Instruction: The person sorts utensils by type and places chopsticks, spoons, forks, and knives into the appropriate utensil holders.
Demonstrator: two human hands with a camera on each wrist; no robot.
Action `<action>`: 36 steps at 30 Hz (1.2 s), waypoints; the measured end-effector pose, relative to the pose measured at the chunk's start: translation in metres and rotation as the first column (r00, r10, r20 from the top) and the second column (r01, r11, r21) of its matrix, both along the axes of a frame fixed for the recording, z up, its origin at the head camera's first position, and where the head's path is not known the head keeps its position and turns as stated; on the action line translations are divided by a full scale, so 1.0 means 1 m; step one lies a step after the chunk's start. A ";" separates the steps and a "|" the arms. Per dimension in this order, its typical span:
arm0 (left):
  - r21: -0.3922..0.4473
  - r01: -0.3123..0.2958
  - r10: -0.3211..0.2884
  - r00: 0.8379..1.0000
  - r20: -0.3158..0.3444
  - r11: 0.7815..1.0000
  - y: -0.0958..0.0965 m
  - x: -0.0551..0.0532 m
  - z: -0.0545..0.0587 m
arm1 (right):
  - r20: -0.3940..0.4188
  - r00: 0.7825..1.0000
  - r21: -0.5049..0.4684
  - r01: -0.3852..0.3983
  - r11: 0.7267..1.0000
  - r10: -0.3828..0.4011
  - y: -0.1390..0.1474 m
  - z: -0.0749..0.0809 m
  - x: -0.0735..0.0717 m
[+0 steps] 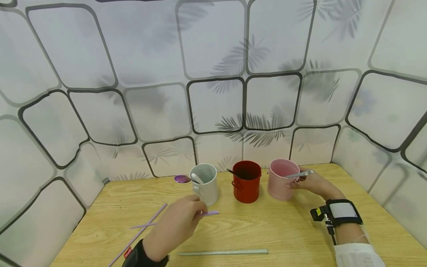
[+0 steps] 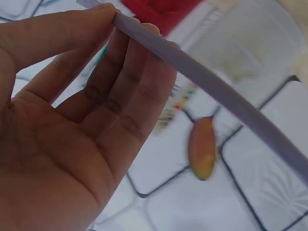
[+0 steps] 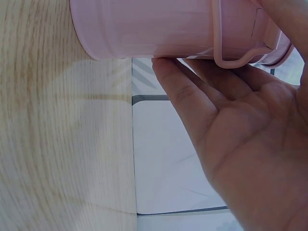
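My left hand [image 1: 181,222] pinches a thin purple chopstick [image 1: 211,213] between thumb and fingertips, just in front of the white bucket [image 1: 210,191]. In the left wrist view the chopstick [image 2: 207,79] slants down to the right from the pinch. My right hand [image 1: 315,183] grips the pink bucket [image 1: 280,187] by its right side, thumb in front. From the right wrist, fingers lie along the bucket wall [image 3: 144,29] near its wire handle [image 3: 219,33]. Two grey stick ends [image 1: 298,174] lean over the pink rim.
Between the other two stands a red bucket [image 1: 247,189] with a dark handle in it. A purple spoon [image 1: 182,179] and a white-handled piece [image 1: 197,178] lean in the white bucket. Another purple chopstick [image 1: 133,239] lies at left, a pale green one [image 1: 223,253] in front.
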State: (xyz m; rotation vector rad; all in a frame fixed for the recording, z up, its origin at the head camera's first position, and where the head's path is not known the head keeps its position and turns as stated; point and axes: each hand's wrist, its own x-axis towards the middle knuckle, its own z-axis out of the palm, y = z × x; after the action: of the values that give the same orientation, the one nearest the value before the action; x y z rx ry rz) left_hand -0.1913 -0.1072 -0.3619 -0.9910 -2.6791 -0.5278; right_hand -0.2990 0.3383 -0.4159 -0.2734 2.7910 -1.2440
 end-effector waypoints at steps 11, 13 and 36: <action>0.047 0.171 -0.161 0.972 -0.171 0.984 0.032 0.031 0.025 | -0.009 1.000 -0.017 0.002 1.000 -0.002 0.000 -0.001 -0.001; 0.049 0.199 -0.185 0.961 -0.205 0.979 0.039 0.032 0.027 | -0.011 1.000 -0.027 -0.004 1.000 0.004 0.001 -0.002 -0.001; 0.457 0.573 -0.347 0.801 -0.487 0.681 0.106 0.015 0.060 | -0.040 0.998 -0.068 -0.052 0.996 0.049 0.002 -0.002 0.000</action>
State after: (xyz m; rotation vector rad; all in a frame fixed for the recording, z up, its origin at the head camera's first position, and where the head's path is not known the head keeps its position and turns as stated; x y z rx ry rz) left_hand -0.1761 -0.0009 -0.3018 -1.3994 -1.7209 -1.0740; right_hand -0.2994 0.3404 -0.4181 -0.3736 2.7580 -1.3395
